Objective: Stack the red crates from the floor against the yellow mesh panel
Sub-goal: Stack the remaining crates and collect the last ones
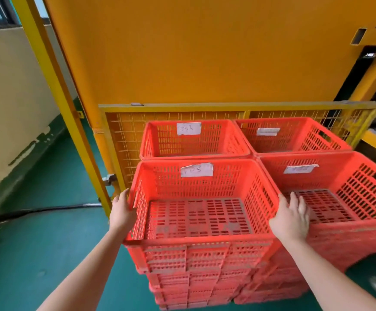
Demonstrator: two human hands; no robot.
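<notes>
The fingertips of the left hand point(122, 212) were hidden behind the side wall of the near-left crate point(196, 163); both forearms point(88, 272) were cut off by the bottom edge; the near-right crate point(339, 234) ran out past the right edge; the lower yellow mesh panel point(124, 135) lay hidden behind the rear crates point(193, 140); the writing on the paper labels point(197, 169) was too smeared to read; the stacked crates point(193, 283) beneath were blurred, their number unclear.

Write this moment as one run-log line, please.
step: crate on front-left stack | left hand: grips left wall of top crate | right hand: rests on its right rim | behind: rear crates against yellow mesh panel
</notes>
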